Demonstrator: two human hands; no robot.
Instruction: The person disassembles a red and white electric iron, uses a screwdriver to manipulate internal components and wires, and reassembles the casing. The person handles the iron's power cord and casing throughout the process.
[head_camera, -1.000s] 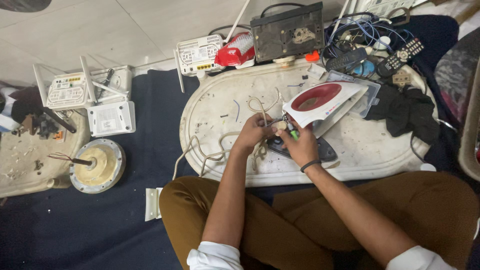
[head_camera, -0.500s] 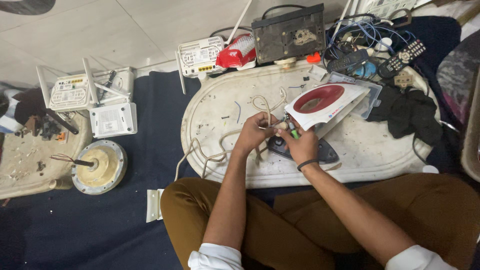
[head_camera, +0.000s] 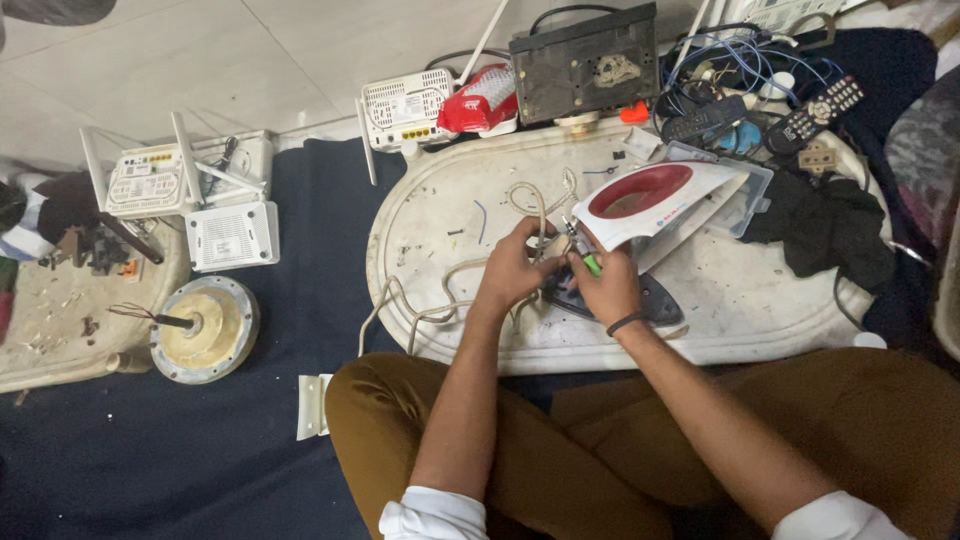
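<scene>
Here the left hand (head_camera: 515, 268) pinches the pale cord (head_camera: 450, 280) where it enters the opened clothes iron (head_camera: 640, 205), at the worktop's (head_camera: 440, 215) centre. The right hand (head_camera: 605, 285), fingers closed, grips a green-handled tool (head_camera: 585, 258) beside it. The cord looks limp and light, best held near its end; the iron's base (head_camera: 660, 298) seems heavy and stiff. Remotes (head_camera: 825, 108) lie at two o'clock.
</scene>
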